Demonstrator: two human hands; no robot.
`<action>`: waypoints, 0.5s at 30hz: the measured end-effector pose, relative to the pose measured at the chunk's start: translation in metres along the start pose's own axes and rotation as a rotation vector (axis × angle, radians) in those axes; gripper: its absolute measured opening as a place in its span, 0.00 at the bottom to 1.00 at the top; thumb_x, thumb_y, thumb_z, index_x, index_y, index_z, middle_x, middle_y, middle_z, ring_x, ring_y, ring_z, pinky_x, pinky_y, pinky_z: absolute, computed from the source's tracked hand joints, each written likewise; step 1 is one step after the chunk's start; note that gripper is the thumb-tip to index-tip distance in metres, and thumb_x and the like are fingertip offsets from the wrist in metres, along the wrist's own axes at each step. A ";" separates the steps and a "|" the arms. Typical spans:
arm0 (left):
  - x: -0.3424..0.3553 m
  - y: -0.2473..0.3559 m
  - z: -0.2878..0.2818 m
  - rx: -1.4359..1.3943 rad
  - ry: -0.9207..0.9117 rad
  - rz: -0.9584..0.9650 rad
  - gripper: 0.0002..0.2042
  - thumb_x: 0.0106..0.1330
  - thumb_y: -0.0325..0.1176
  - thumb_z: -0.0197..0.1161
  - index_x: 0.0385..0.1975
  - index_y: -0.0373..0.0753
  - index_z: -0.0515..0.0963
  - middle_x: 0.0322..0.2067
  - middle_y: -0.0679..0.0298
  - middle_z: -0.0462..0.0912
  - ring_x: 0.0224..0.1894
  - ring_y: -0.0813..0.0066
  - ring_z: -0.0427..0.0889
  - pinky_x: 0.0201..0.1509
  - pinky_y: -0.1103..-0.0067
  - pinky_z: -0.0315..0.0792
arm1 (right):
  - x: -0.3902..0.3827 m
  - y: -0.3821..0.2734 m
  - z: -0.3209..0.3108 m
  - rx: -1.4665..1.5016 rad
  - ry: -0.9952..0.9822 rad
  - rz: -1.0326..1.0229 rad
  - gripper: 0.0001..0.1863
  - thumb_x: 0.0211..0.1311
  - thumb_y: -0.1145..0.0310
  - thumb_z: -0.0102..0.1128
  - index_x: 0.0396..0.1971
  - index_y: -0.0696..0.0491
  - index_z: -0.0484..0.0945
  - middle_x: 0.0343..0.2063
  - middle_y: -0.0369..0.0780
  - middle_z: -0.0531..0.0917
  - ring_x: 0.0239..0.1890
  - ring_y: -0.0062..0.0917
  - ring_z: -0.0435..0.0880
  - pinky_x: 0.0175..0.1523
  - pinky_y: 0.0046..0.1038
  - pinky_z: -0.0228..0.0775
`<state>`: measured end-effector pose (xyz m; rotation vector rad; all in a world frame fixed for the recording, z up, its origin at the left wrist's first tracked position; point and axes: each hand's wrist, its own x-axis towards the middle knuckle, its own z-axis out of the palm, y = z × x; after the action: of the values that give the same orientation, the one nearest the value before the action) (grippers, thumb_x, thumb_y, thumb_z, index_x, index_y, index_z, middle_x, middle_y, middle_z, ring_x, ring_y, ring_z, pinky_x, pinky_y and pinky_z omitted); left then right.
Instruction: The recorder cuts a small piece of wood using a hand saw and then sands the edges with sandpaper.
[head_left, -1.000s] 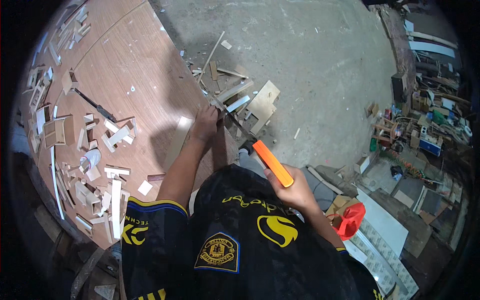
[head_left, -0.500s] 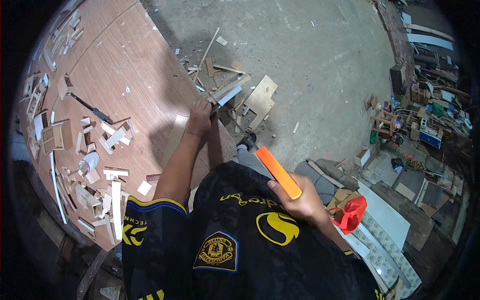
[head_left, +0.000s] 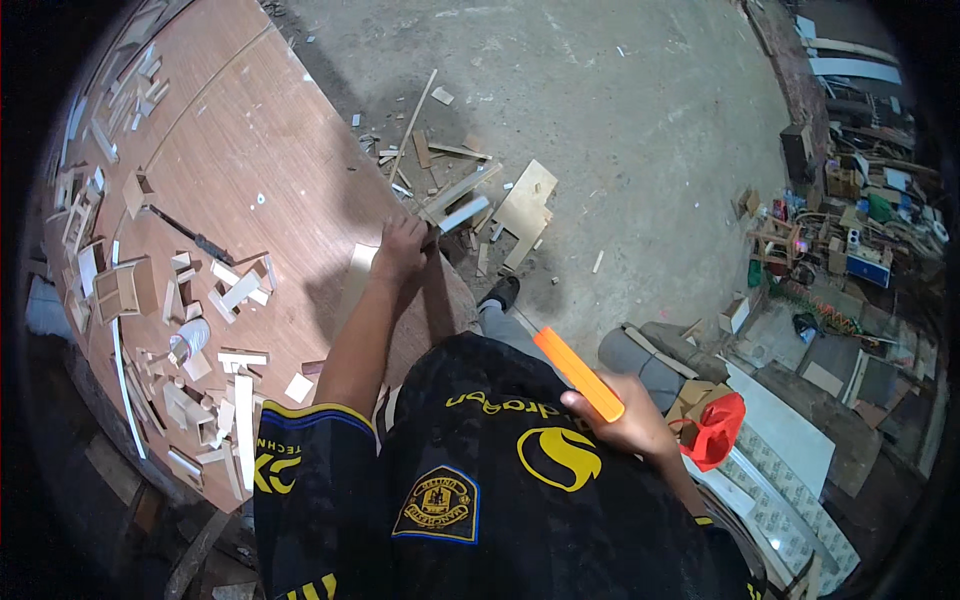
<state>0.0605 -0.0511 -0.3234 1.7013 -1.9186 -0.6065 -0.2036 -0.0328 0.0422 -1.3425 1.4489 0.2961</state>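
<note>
My left hand (head_left: 400,245) is closed on wooden strips at the table's right edge. A pale wooden strip (head_left: 465,192) and a white-faced strip (head_left: 464,215) jut past that edge over the floor. My right hand (head_left: 638,415), in front of my body on the right, wraps round an orange-handled tool (head_left: 580,375). From the handle's front end a thin metal part points up and left toward the table edge; its shape is hard to make out, seen edge-on. Under my left forearm a pale flat board (head_left: 352,290) rests on the brown tabletop (head_left: 260,140).
Small wooden assemblies (head_left: 240,290) and offcuts crowd the table's left side, near a black rod-like tool (head_left: 190,235). On the floor lie a notched board (head_left: 525,205) and several scraps. A red bag (head_left: 715,430) sits at right, with piled clutter (head_left: 860,250) beyond.
My right hand and the orange-handled tool have drawn back, down and to the right. The left hand keeps its hold at the table edge. The whole view has shifted slightly.
</note>
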 end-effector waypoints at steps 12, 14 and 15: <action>-0.012 0.015 0.011 0.047 0.136 -0.032 0.10 0.52 0.27 0.56 0.34 0.32 0.74 0.36 0.56 0.74 0.44 0.55 0.72 0.53 0.62 0.64 | 0.043 0.006 0.043 0.056 0.092 -0.243 0.13 0.61 0.63 0.61 0.29 0.59 0.74 0.20 0.42 0.76 0.21 0.27 0.70 0.31 0.30 0.66; -0.009 0.014 0.009 0.038 0.112 -0.069 0.11 0.52 0.27 0.56 0.35 0.33 0.75 0.36 0.56 0.74 0.43 0.55 0.71 0.54 0.61 0.64 | 0.037 -0.004 0.029 0.073 0.095 -0.208 0.13 0.61 0.64 0.62 0.29 0.60 0.74 0.20 0.43 0.76 0.21 0.28 0.71 0.31 0.31 0.67; -0.009 0.012 0.006 0.041 0.111 -0.073 0.11 0.52 0.27 0.56 0.35 0.33 0.75 0.36 0.56 0.74 0.43 0.55 0.71 0.54 0.61 0.64 | 0.030 -0.006 0.021 0.031 0.080 -0.216 0.13 0.61 0.64 0.62 0.29 0.59 0.74 0.20 0.44 0.76 0.21 0.29 0.71 0.31 0.31 0.67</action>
<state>0.0484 -0.0408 -0.3218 1.7990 -1.8099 -0.4919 -0.1811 -0.0354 0.0130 -1.4847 1.3538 0.0800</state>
